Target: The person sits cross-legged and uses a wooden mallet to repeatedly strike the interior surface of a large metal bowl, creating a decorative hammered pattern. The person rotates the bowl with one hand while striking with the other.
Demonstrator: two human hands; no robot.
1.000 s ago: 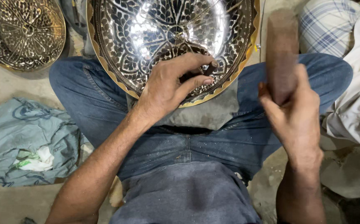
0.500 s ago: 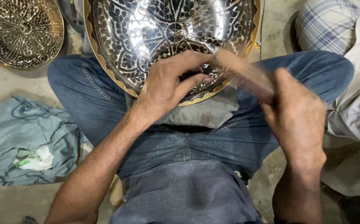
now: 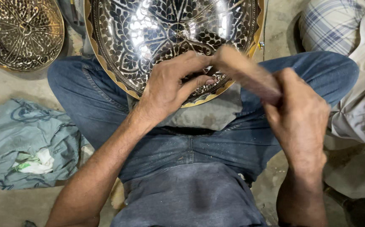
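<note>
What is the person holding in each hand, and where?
Right hand grips a wooden mallet by its lower end; left hand pinches something small, too hidden to tell.

No labels, signs or screens show. The one package-like thing is a crumpled blue-grey bag (image 3: pixel 27 143) on the floor, well left of the left hand (image 3: pixel 170 88), with white and green wrapping (image 3: pixel 33 162) inside it.

1. The big tray (image 3: pixel 157 38) is polished metal, mirror-glossy, with a brassy scalloped rim.
2. The mallet (image 3: pixel 243 73) looks like matt brown wood.
3. The smaller tray (image 3: pixel 18 33) is shiny patterned metal.
4. The jeans (image 3: pixel 216 147) are coarse matt denim.
</note>
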